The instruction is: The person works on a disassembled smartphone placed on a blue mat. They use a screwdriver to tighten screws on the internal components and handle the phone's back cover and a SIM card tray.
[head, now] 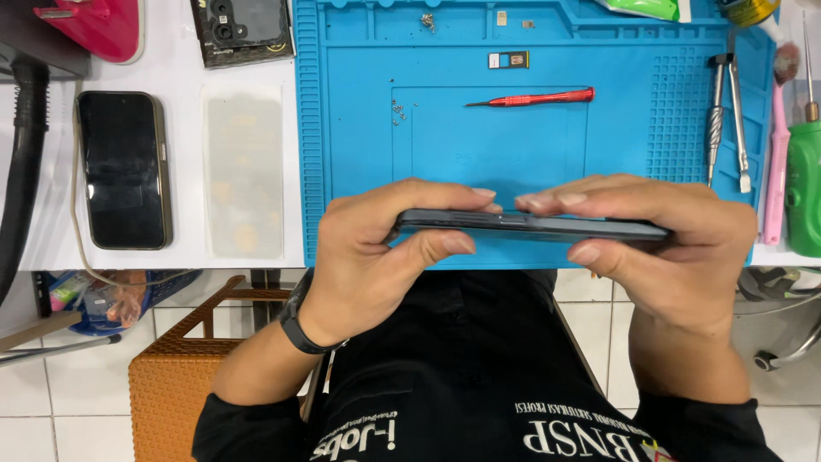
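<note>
Pinching a dark phone (pixel 530 226) edge-on at mid-frame, left hand (pixel 368 252) and right hand (pixel 658 248) clamp its ends; thin, stiff, likely slippery and fragile, best gripped along the side edges.

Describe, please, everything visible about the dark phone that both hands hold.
The dark phone is a thin, flat slab seen edge-on, lying level just above the near edge of the blue mat. The left hand grips its left end and the right hand its right end, thumbs below, fingers pressing on top.

A white table (pixel 184 64) is seen above a white-tiled floor (pixel 34 402); a woven orange chair (pixel 175 376) is placed beneath.
</note>
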